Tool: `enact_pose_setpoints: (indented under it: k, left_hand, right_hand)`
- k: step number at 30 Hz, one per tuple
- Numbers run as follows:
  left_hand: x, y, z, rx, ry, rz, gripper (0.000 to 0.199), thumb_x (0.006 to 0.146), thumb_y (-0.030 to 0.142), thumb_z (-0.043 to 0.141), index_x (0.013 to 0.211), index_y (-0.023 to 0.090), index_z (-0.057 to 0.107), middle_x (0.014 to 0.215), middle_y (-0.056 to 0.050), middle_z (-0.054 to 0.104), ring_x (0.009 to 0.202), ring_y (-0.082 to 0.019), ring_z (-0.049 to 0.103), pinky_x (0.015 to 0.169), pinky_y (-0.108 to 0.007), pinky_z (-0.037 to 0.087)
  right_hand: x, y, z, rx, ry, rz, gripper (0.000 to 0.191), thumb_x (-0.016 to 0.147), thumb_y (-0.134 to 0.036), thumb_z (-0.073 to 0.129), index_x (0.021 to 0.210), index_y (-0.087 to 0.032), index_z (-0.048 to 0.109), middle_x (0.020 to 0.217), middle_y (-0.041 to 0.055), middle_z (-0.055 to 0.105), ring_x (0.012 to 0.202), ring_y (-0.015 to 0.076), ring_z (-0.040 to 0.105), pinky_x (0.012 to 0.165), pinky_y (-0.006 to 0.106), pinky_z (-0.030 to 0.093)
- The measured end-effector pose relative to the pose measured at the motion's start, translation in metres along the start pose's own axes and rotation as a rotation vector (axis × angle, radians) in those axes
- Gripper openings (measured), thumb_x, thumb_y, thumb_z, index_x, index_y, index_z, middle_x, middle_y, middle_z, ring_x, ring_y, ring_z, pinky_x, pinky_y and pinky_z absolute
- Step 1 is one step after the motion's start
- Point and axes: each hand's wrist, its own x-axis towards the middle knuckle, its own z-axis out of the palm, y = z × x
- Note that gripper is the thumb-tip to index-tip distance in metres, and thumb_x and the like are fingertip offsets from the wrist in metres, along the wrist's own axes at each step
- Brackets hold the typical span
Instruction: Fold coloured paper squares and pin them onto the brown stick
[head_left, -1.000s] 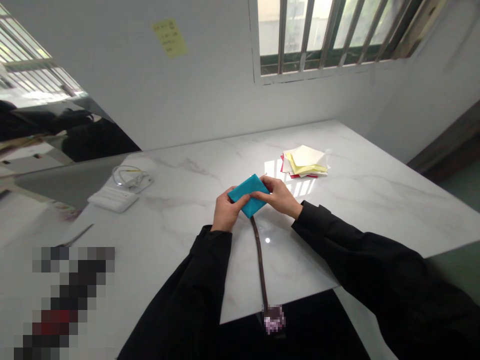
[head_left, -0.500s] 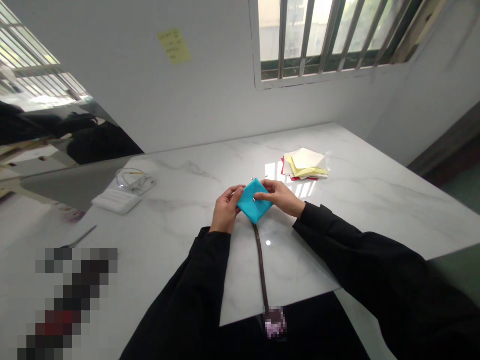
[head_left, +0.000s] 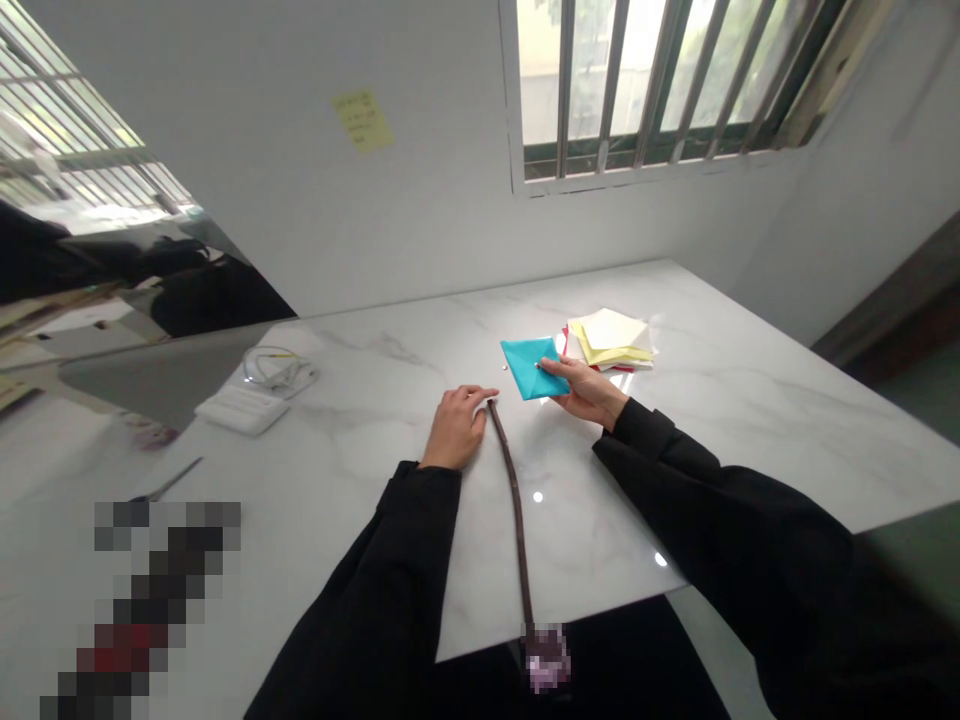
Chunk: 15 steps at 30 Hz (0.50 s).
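My right hand [head_left: 589, 393] holds a folded blue paper packet [head_left: 529, 372] by its right corner, with the thumb on top beside a small shiny bead-like spot. My left hand [head_left: 456, 425] is off the packet, low over the marble table [head_left: 390, 400], its index finger stretched out and apart from the thumb. A thin dark brown stick or cord [head_left: 516, 500] runs from beside my left fingertips down to the near table edge. A tiny light object [head_left: 505, 367] lies just left of the packet.
Behind my right hand lies a stack of cream, yellow and red papers [head_left: 609, 340]. On the left are a white box-like device [head_left: 244, 403] with a cable [head_left: 279, 370], scissors-like tool [head_left: 176, 480] and a blurred-out area. A yellow note [head_left: 363, 120] is on the wall.
My left hand has let go of the blue packet. My right hand has moved the packet to the right and tilted it. The top end of the brown strip now shows.
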Motion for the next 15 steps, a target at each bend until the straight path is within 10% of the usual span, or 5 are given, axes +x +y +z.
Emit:
enact_pose_setpoints:
  k: [8,15]
  left_hand:
    - [0.011,-0.007,-0.021,-0.146,-0.176,0.103,0.019,0.093,0.032,0.063,0.101,0.025,0.079,0.12,-0.01,0.073,0.117,-0.03,0.062,0.109,-0.048,0.04]
    - [0.01,0.009,-0.042,-0.743,-0.102,-0.236,0.035,0.078,0.048,0.085,0.097,0.019,0.079,0.109,-0.013,0.078,0.106,-0.027,0.07,0.092,-0.037,0.053]
  right_hand:
    - [0.001,0.004,0.003,-0.016,-0.07,0.027,0.023,0.082,-0.016,0.085,0.1,-0.018,0.071,0.091,-0.0009,0.076,0.072,0.0092,0.07,0.07,0.017,0.061]
    - [0.0,0.005,0.002,-0.048,-0.132,0.063,0.021,0.085,-0.017,0.083,0.102,-0.018,0.071,0.093,-0.0003,0.076,0.075,0.0096,0.07,0.073,0.017,0.062]
